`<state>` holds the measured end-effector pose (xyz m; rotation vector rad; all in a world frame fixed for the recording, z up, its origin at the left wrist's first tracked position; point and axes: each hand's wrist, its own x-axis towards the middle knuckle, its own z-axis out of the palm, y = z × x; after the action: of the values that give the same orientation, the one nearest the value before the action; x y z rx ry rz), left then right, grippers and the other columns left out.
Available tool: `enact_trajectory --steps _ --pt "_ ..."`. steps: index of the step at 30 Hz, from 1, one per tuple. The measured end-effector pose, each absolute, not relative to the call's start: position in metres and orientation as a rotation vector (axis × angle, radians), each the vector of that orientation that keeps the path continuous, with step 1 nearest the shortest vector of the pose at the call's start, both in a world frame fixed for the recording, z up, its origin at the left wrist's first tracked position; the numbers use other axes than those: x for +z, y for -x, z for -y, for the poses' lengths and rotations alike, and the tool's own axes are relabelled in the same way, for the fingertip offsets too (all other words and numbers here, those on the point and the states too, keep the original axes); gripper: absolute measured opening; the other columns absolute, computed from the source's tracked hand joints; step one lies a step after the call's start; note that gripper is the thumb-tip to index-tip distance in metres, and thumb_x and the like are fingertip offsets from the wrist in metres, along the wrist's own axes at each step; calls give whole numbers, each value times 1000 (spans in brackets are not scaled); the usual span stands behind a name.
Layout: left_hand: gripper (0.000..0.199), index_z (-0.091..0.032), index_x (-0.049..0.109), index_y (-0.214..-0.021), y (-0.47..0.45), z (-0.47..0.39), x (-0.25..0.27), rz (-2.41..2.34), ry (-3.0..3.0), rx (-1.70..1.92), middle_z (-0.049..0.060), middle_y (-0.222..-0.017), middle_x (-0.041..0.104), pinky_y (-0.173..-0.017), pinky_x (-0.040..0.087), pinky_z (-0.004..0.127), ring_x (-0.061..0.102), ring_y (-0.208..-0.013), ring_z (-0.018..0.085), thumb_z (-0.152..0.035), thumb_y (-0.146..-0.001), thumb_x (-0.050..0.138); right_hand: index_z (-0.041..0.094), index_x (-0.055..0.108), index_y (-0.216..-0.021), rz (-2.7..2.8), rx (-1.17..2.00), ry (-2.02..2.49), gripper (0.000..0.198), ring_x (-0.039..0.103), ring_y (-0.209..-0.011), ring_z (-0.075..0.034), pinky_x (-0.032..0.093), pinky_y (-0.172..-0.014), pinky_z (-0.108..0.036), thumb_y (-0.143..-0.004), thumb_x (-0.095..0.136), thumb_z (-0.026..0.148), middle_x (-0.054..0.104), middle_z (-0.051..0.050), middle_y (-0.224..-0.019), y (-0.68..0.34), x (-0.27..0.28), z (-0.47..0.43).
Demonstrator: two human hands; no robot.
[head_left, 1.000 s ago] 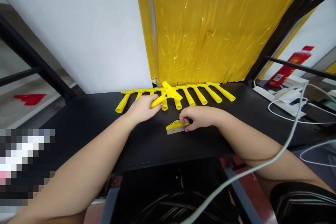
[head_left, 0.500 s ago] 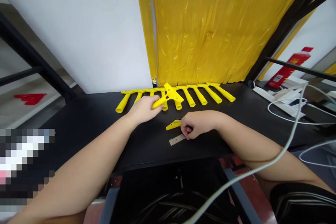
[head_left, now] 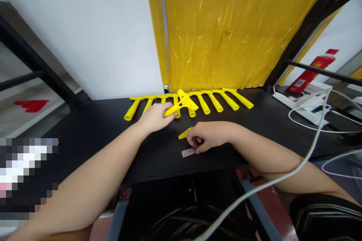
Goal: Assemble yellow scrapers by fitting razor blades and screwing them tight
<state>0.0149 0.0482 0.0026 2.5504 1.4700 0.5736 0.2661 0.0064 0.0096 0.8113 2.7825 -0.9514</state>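
My left hand point(head_left: 158, 116) is closed around the round grip of a yellow scraper handle point(head_left: 186, 101). Its wide flat head points up and right, above the black table point(head_left: 158, 154). To the right, my right hand point(head_left: 210, 135) hovers low over the table, with fingers curled and the thumb apart from them. Under its fingers lies a small yellow plate point(head_left: 183, 134), partly covered, with a bit of metal at its top edge. By the thumb is a flat pale grey strip point(head_left: 187, 153), its right end hidden. I see nothing held in the right hand.
Several more yellow scraper handles point(head_left: 219, 104) lie in a row along the table's back edge, against a yellow plastic curtain point(head_left: 226, 37) and a white panel point(head_left: 113, 37). A white cable point(head_left: 271, 188) crosses in front of my right arm. A red bottle point(head_left: 312, 71) stands at right.
My right hand has shifted slightly left, covering more of the yellow plate, and its thumb and fingers have parted. The left hand and its scraper handle have barely moved.
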Motion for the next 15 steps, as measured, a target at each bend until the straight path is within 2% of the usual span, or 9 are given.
enact_trajectory --steps 4,11,15 --pt "30 -23 51 -79 -15 -49 1 -1464 -2555 588 0 -74 59 -64 33 33 54 -67 18 -47 -95 59 19 67 -93 -2752 -918 -815 16 55 -71 -14 39 -65 -26 -83 79 21 63 2 -83 -264 11 -5" --pt "28 -23 53 -79 -14 -48 3 -1476 -2554 602 0 -74 59 -64 33 33 54 -68 18 -45 -94 60 18 67 -96 -2756 -1165 -782 18 57 -71 -12 45 -66 -24 -81 70 9 64 3 -82 -271 8 -9" --pt "27 -23 54 -79 -13 -49 4 -1485 -2544 644 0 -73 60 -64 34 33 55 -69 18 -44 -94 61 18 69 -98 -2933 -1232 -808 14 57 -72 -12 46 -65 -24 -86 68 11 64 2 -83 -282 7 -20"
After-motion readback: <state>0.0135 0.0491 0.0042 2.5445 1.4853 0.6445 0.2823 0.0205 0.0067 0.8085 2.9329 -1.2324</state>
